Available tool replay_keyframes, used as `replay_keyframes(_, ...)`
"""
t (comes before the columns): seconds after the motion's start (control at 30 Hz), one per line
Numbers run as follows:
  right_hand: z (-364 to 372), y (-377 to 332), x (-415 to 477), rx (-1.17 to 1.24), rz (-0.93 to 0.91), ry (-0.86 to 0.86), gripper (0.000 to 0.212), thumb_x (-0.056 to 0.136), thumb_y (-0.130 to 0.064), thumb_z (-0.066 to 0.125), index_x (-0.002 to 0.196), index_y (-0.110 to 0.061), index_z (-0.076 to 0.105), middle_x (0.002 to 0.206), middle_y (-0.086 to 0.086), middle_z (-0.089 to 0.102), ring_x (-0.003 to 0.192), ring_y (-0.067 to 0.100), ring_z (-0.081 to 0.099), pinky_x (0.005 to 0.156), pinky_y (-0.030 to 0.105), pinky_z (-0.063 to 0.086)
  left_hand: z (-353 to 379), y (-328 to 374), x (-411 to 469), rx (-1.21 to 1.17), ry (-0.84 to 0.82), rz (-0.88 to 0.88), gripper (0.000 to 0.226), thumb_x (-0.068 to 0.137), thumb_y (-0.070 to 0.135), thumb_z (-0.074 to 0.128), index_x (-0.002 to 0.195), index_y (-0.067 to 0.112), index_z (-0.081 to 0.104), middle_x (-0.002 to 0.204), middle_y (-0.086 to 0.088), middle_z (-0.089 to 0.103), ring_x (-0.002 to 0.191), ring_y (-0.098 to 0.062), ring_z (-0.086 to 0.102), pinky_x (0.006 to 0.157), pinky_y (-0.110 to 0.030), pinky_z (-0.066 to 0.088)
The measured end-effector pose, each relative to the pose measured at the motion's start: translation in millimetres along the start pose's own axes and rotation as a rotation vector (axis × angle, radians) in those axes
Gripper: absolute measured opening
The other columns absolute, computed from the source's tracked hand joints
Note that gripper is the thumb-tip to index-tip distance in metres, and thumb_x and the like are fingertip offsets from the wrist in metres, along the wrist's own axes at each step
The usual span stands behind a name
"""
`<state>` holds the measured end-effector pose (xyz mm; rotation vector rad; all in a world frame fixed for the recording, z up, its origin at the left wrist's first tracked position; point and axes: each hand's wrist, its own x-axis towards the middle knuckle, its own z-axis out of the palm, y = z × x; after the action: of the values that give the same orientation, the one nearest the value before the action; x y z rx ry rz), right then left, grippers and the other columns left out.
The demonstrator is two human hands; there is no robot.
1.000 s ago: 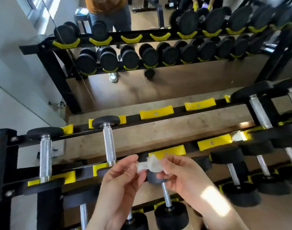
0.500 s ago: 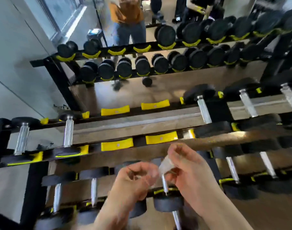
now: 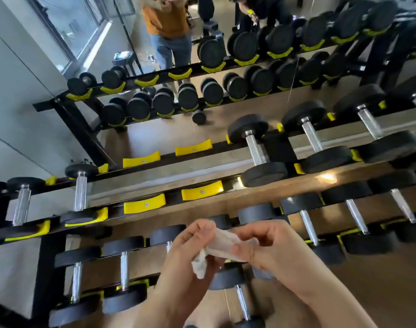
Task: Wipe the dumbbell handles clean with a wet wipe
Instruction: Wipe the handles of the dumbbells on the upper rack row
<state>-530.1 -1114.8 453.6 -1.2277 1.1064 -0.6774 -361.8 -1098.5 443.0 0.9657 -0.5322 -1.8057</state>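
While the left hand [image 3: 185, 263] and right hand [image 3: 273, 249] each pinch an end of the crumpled wet wipe [image 3: 222, 243] in curled fingers, a chrome dumbbell handle [image 3: 242, 301] lies just below them. Beyond the fingertips, the rack [image 3: 45, 268] holds dumbbells [image 3: 256, 150] in yellow saddles [image 3: 104, 213].

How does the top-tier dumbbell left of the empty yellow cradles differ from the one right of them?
The left dumbbell has small, thin black heads; the right dumbbell has much bigger, thicker ones. The left dumbbell's handle looks slimmer than the right dumbbell's. Both lie across the rack with bare metal handles, untouched; the left hand and right hand hold the wipe lower down.
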Motion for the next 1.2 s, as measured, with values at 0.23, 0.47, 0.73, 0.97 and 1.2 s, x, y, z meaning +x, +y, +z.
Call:
replay_keyframes(0.23, 0, 6, 14, 0.292, 0.104, 0.189, 0.006, 0.083, -0.016, 0.064, 0.081, -0.011, 0.067, 0.082, 0.013, 0.066, 0.071, 0.013, 0.061, 0.059, 0.024, 0.052, -25, 7, 23, 0.445, 0.003, -0.014, 0.019, 0.056, 0.013, 0.079, 0.058, 0.020, 0.062, 0.058, 0.000, 0.052, 0.047, -0.009, 0.042, 0.044, -0.016, 0.032)
replay_keyframes(0.47, 55, 3, 51, 0.963, 0.216, 0.281, 0.008, 0.078, -0.014, 0.060, 0.074, -0.007, 0.063, 0.076, 0.015, 0.055, 0.050, 0.014, 0.042, 0.035, 0.016, 0.029, -50, 30, 46, -0.142, -0.200, -0.036, 0.026, 0.054, 0.004, 0.079, 0.062, 0.010, 0.055, 0.060, -0.007, 0.049, 0.058, -0.017, 0.055, 0.056, -0.026, 0.051)
replay_keyframes(0.73, 52, -38, 80, 0.774, 0.151, 0.399, 0.015, 0.095, -0.023, 0.052, 0.090, -0.012, 0.060, 0.070, 0.004, 0.059, 0.050, 0.009, 0.057, 0.041, 0.018, 0.046, -54, 67, 77, 0.283, -0.146, -0.106, 0.022, 0.078, -0.001, 0.065, 0.100, -0.003, 0.069, 0.059, -0.005, 0.055, 0.039, -0.008, 0.041, 0.036, -0.015, 0.032)
replay_keyframes(0.97, -4, -48, 112, 0.163, 0.009, 0.252, 0.020, 0.097, -0.035, 0.048, 0.085, -0.021, 0.057, 0.072, 0.002, 0.053, 0.054, 0.011, 0.048, 0.040, 0.019, 0.034, -51, 66, 115, -0.068, -0.188, 0.031, 0.043, 0.052, 0.022, 0.092, 0.078, 0.005, 0.063, 0.070, -0.009, 0.061, 0.062, -0.018, 0.058, 0.059, -0.026, 0.052)
replay_keyframes(1.2, -115, -43, 140, 0.158, -0.017, 0.085, 0.021, 0.081, -0.039, 0.063, 0.082, -0.018, 0.061, 0.064, 0.004, 0.054, 0.044, 0.009, 0.040, 0.036, 0.019, 0.028, 29, 33, 165, -0.054, -0.105, 0.222, 0.032, 0.058, 0.030, 0.090, 0.070, 0.013, 0.066, 0.069, -0.005, 0.061, 0.065, -0.018, 0.062, 0.064, -0.027, 0.054)
